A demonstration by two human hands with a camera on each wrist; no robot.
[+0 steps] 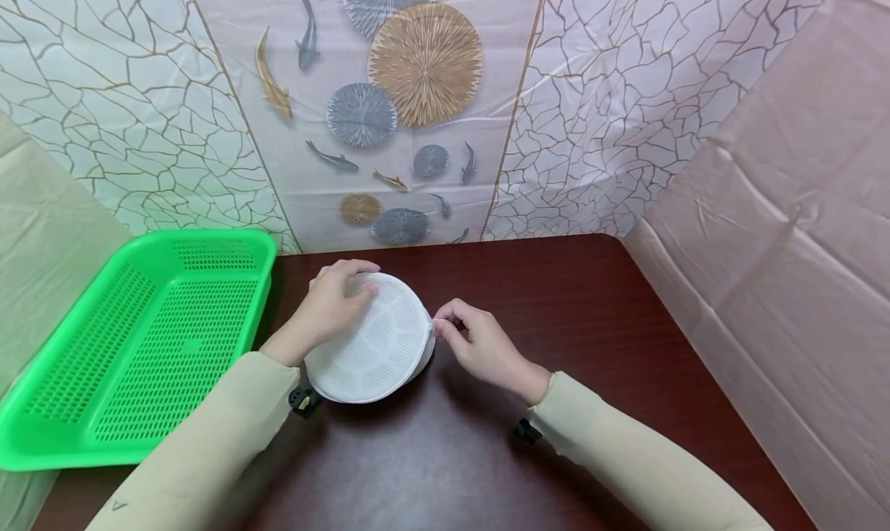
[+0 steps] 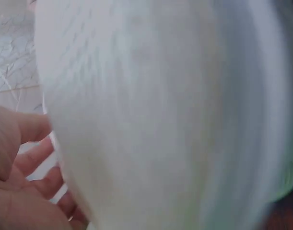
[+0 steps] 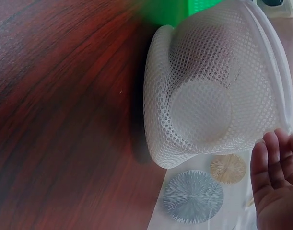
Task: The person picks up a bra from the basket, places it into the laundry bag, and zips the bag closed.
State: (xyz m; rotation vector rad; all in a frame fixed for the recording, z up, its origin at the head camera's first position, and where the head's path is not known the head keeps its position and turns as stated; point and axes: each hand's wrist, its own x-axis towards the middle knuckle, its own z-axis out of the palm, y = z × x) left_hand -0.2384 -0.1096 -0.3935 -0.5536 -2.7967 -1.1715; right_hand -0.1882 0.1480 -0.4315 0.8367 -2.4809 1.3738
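Note:
A round white mesh laundry bag (image 1: 371,349) stands on the table, its flat mesh lid tilted up. My left hand (image 1: 332,303) holds its far left side, thumb over the lid and the other fingers around the rim. At the right edge of the lid, my right hand (image 1: 483,347) pinches a small piece at the rim, seemingly the zipper pull. In the right wrist view the mesh wall (image 3: 199,105) bulges out, and the right fingers (image 3: 275,158) are at the rim. The bag's blurred surface (image 2: 136,120) fills most of the left wrist view.
A large green plastic basket (image 1: 260,284) stands on the left of the dark wooden table (image 1: 556,299). Patterned sheeting (image 1: 591,114) hangs behind the table, and plain sheeting (image 1: 779,229) rises along its right side.

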